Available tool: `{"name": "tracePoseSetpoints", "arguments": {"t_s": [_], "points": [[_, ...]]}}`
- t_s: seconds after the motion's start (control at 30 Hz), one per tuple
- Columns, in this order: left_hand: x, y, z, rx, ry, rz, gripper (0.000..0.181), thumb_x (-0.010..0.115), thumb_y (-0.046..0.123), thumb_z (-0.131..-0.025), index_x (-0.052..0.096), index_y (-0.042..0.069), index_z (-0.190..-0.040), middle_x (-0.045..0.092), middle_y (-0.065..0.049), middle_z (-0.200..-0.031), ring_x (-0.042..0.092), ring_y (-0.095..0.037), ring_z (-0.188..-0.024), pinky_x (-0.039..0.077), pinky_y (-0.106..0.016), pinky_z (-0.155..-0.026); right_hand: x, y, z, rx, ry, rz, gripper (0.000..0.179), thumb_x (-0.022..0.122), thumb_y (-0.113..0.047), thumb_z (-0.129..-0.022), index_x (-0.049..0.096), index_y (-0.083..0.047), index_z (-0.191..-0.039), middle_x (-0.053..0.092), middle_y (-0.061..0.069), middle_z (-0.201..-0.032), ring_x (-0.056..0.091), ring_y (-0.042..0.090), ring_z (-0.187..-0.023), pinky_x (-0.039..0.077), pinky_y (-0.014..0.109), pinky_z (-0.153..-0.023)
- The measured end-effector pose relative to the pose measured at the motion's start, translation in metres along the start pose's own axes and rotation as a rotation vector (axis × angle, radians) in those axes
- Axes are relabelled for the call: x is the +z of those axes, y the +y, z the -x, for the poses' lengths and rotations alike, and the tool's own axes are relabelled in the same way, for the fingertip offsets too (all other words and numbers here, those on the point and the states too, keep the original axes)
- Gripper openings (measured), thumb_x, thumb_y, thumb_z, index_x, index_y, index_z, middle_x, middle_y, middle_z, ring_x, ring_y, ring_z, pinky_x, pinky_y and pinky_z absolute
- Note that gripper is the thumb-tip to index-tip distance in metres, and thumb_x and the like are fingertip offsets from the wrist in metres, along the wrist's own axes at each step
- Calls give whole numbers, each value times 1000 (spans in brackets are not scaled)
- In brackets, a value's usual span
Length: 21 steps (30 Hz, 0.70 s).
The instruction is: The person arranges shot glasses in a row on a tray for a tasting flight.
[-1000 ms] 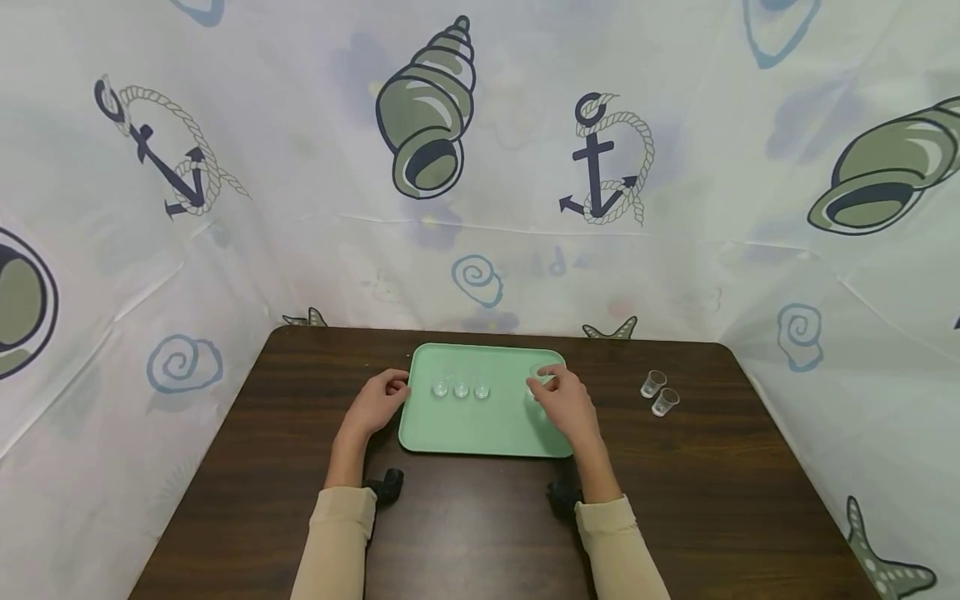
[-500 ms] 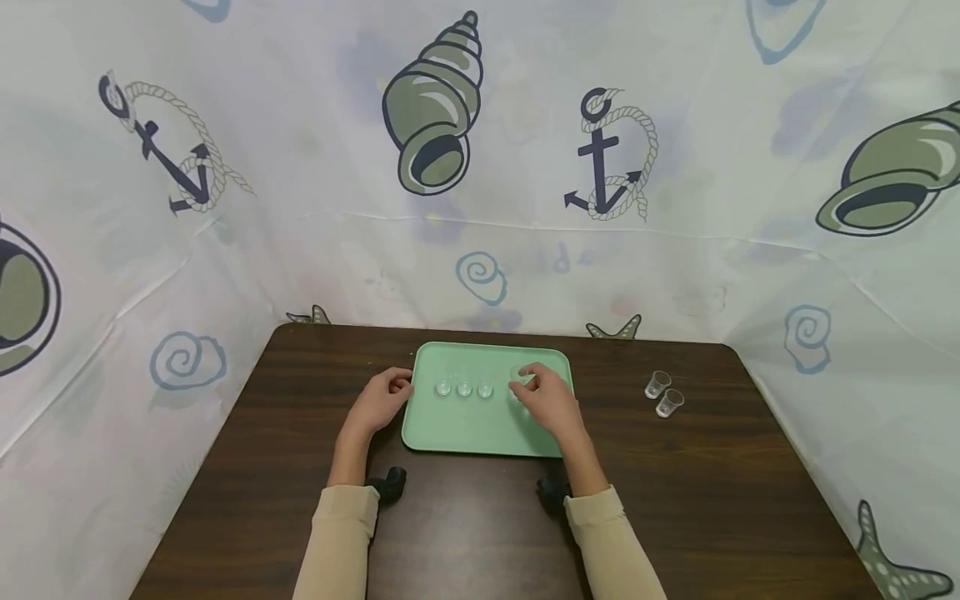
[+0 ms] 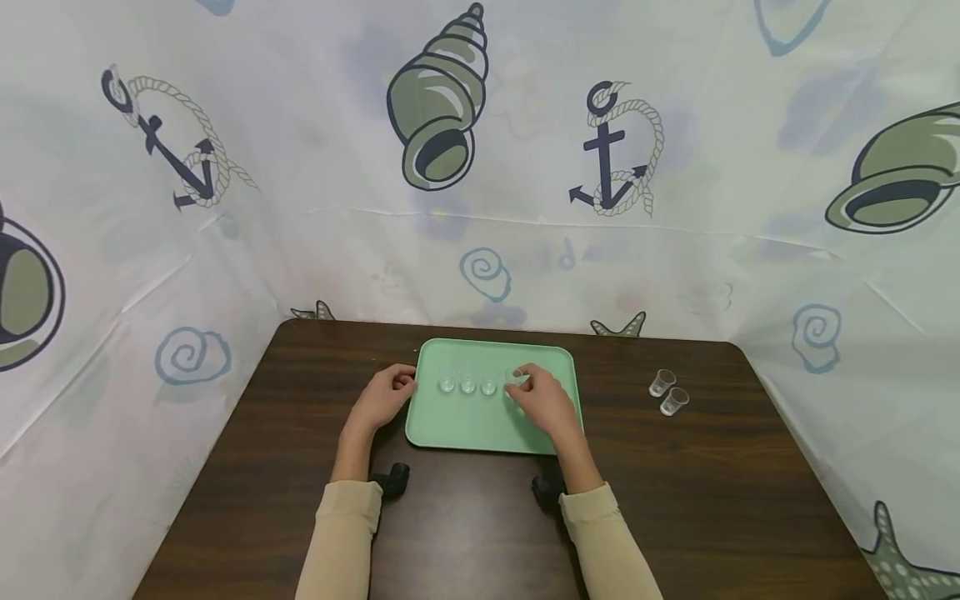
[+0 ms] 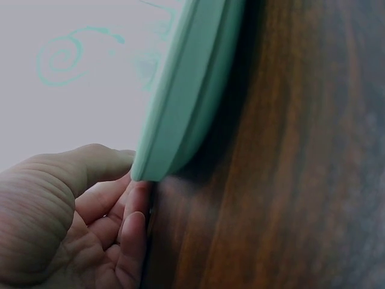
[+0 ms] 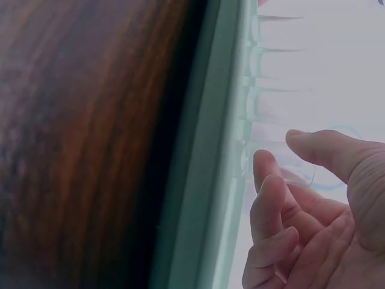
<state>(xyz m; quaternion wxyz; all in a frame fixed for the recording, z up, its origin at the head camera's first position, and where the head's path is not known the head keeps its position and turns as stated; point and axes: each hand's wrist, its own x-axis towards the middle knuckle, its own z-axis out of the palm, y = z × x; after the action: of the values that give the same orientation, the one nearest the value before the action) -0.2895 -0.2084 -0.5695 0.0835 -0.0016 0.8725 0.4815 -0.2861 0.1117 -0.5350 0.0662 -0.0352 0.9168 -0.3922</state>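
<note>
A light green tray [image 3: 465, 429] lies on the dark wooden table. Three small clear cups [image 3: 468, 385] stand in a row on its left half. My right hand [image 3: 546, 404] is over the tray, its thumb and fingers around another clear cup [image 5: 304, 171] at the right end of that row; the fingers partly cover it. In the right wrist view this cup stands upright at the tray's surface. My left hand [image 3: 381, 398] holds the tray's left rim, with the thumb [image 4: 111, 162] on the rim and the other fingers curled below it.
To the right of the tray, two more clear cups [image 3: 667, 392] stand close together on the table [image 3: 720, 483]. A cloth [image 3: 525, 275] printed with shells and anchors hangs behind the table and along its sides.
My right hand has moved left across the tray with the cup, bringing it closer to the row of three. The left hand stays at the tray's left edge.
</note>
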Motion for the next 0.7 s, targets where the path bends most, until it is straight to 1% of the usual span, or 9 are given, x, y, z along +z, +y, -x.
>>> {"name": "tracePoseSetpoints", "arguments": {"t_s": [0.37,0.53,0.7], "points": [[2,4,-1,-5,5,16,45,56,22,-112,55,1,-152,63,-16,-126,59,-29,-109,49,-42,-92,-4,0,-2,1,-14,9,42,71,-36,-105,68,-15,-141,77,6,-108,67,16,-75,52,35,-67],[3,2,-2,2,9,4,44,55,21,-113,55,0,-152,63,-17,-126,60,-28,-109,50,-42,-91,-8,0,0,5,-33,15,48,73,-35,-104,65,-14,-146,78,6,-108,67,15,-77,51,35,-68],[3,3,-2,0,17,-2,44,55,21,-112,56,0,-151,63,-16,-124,59,-28,-108,49,-42,-91,-12,1,2,17,-50,21,53,72,-37,-104,61,-12,-150,77,6,-108,68,15,-80,51,35,-68]]}}
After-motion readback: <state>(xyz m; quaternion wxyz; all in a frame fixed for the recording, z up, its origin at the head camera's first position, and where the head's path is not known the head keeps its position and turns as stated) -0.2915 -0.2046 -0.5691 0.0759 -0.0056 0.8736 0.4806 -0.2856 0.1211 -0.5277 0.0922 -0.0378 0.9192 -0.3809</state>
